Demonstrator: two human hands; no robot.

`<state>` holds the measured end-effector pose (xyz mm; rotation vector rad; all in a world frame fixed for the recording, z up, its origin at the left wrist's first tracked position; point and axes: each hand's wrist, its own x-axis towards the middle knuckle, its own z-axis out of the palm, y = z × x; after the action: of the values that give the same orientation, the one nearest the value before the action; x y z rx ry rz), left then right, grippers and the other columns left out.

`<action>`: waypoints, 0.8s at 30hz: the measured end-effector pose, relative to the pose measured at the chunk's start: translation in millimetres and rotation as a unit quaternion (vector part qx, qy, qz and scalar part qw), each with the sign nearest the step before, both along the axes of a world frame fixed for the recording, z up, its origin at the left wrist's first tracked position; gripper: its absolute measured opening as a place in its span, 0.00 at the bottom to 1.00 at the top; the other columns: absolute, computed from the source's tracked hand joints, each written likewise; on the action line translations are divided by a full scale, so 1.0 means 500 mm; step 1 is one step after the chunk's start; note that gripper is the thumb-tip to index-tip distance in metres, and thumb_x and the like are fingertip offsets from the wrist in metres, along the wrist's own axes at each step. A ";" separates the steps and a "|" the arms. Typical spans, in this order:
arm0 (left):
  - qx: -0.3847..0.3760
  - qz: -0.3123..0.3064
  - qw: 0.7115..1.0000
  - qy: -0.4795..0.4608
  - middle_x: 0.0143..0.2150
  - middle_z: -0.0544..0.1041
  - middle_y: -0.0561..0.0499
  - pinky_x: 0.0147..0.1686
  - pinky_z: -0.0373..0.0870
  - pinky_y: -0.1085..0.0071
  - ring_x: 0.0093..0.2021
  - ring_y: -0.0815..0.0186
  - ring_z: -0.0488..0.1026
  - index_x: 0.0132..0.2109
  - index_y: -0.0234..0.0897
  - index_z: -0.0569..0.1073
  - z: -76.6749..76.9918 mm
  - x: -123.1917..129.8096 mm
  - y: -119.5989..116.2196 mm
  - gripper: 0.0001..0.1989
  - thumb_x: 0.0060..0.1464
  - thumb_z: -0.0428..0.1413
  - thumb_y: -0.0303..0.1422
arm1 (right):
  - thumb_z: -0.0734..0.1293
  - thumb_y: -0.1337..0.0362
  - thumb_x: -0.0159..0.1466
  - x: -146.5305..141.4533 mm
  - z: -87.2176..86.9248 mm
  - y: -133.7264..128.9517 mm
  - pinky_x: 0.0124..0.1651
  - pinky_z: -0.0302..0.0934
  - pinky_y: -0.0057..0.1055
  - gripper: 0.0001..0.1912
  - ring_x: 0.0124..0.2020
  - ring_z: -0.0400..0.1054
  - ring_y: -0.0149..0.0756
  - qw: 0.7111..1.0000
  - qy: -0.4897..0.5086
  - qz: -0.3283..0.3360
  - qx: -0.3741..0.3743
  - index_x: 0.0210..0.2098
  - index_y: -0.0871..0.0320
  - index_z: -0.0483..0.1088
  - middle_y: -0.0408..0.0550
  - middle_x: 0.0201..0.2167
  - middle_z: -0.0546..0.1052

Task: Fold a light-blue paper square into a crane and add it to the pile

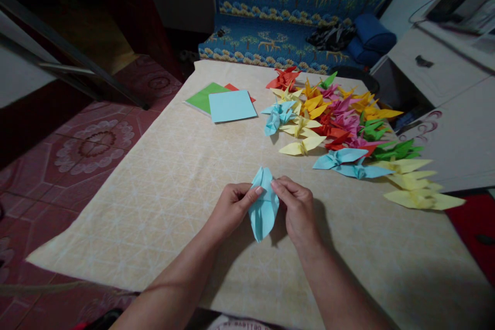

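Note:
A partly folded piece of light blue paper (264,212), long and pointed at both ends, is held upright above the table's near middle. My left hand (234,207) grips its left edge, the thumb lying on the front face. On the right edge, my right hand (297,209) pinches the paper with thumb and fingers. Creases run along the paper's length. The fingers behind it are partly hidden.
Flat square sheets lie at the table's back left: light blue (232,106), green (207,97) and a red one beneath. Several folded paper cranes (340,113) in many colours cover the back right of the cream tablecloth (154,191). Beyond stands a blue patterned sofa (266,36).

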<state>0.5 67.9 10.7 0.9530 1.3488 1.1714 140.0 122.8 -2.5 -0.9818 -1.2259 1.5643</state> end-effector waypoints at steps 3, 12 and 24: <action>0.003 0.003 1.000 0.004 0.20 0.60 0.54 0.23 0.49 0.72 0.23 0.72 0.54 0.24 0.31 0.74 -0.002 0.004 0.001 0.24 0.53 0.59 0.49 | 0.72 0.63 0.57 -0.003 0.000 -0.002 0.32 0.53 0.29 0.07 0.28 0.59 0.31 1.000 -0.006 -0.013 0.019 0.24 0.56 0.76 0.40 0.23 0.66; -0.040 -0.007 0.999 -0.011 0.20 0.64 0.53 0.22 0.51 0.74 0.22 0.72 0.56 0.25 0.31 0.75 0.004 -0.001 -0.003 0.23 0.51 0.60 0.49 | 0.71 0.57 0.59 0.011 0.005 0.004 0.30 0.53 0.28 0.12 0.27 0.58 0.31 0.998 -0.003 0.069 -0.005 0.24 0.57 0.74 0.41 0.24 0.67; -0.073 -0.046 0.996 -0.038 0.20 0.66 0.52 0.21 0.53 0.74 0.21 0.72 0.59 0.26 0.30 0.77 0.013 -0.006 -0.007 0.23 0.49 0.61 0.50 | 0.72 0.52 0.58 0.028 0.010 0.017 0.27 0.52 0.27 0.16 0.26 0.58 0.30 0.990 0.015 0.128 -0.059 0.24 0.57 0.75 0.41 0.24 0.67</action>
<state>-2.6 64.5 17.3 0.8483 1.2961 1.0157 154.0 131.4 2.3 -0.8984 -1.2889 1.8634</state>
